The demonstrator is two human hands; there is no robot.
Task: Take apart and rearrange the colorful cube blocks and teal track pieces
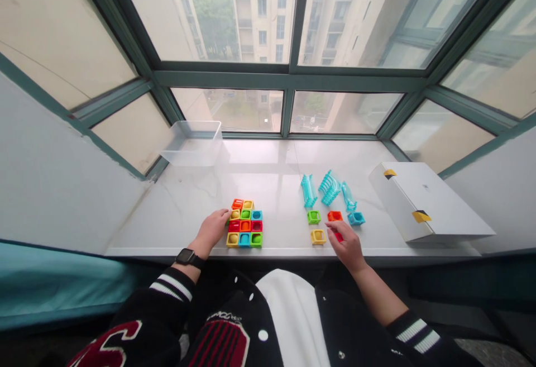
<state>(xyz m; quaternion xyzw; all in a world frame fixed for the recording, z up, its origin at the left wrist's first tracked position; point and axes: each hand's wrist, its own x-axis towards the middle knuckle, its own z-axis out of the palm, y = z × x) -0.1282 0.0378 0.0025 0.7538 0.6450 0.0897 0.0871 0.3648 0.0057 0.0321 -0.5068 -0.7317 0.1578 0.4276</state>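
Note:
A group of colored plastic block pieces [245, 225] stands in close rows on the white sill, with red, orange, yellow, green and blue ones side by side. My left hand [213, 226] rests against the group's left side, fingers stretched out and touching its upper-left pieces. To the right, my right hand [345, 244] has its thumb and fingers bent around a red block [338, 237], which they partly hide. Around that hand lie a yellow block [318, 237], a green block [314, 217], an orange-red block [334, 216] and a blue block [356, 218].
Behind the loose blocks lie three clear turquoise track-like pieces [329, 187]. A clear plastic bin [195, 146] stands at the back left. On the right is a white box [433, 202] with yellow-and-black tabs. Windows border the marble-look sill [280, 188].

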